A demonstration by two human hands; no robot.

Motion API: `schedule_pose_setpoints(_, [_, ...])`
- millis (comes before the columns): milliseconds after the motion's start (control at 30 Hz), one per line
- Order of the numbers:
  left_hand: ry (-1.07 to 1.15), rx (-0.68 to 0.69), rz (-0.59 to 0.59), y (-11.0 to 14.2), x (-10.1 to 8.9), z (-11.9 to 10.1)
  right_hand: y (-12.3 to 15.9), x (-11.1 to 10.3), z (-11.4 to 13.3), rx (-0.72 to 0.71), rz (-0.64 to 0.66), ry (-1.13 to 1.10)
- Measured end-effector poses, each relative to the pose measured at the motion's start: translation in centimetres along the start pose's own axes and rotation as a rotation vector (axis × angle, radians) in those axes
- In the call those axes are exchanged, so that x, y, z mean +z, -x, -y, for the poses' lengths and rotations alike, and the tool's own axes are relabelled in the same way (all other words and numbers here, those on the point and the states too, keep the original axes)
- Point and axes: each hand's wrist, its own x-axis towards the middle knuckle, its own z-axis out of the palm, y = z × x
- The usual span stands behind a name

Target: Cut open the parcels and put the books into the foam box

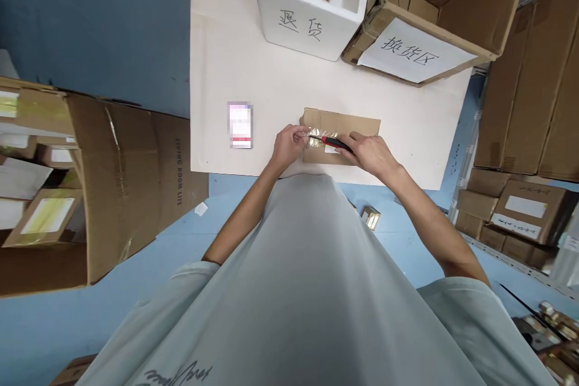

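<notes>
A flat cardboard package (pixel 344 120) lies near the front edge of the white table, with shiny clear tape over its left part and a white label partly covered. My right hand (pixel 371 155) is closed around a utility knife (pixel 333 143) with a red and black handle. Its thin tip points left, over the tape. At the package's left end, my left hand (pixel 288 146) is closed, thumb and fingers pinched at the edge by the tape. Whether those fingertips grip cardboard or tape is too small to tell.
A phone-like object (pixel 240 125), blurred out, lies left on the table (pixel 221 66). At the back stand a white foam box (pixel 294 33) with packets inside and an open cardboard box (pixel 452 42) with a handwritten sheet. A large carton (pixel 131 175) of parcels stands left; stacked cartons (pixel 534 90) line the right.
</notes>
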Motion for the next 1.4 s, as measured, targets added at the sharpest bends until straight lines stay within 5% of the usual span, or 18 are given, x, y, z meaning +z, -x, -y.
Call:
schedule_pose_setpoints(267, [0.062,0.009,-0.035,-0.1,0.6,0.7,-1.8,-0.7,0.4,-0.057,0.076,0.207])
schedule_pose_setpoints(1000, [-0.059,-0.078,-0.124,0.0,1.0,0.0,-3.1,-2.3,-0.7,-0.172,0.148,0.218])
schedule_pose_setpoints(1133, [-0.08,-0.09,-0.166,0.3,1.0,-0.3,-1.7,-1.4,-3.8,-0.096,0.174,0.174])
schedule_pose_setpoints(1400, [-0.171,-0.153,-0.26,0.8,2.4,-1.7,4.3,3.3,-16.3,0.046,0.12,0.111])
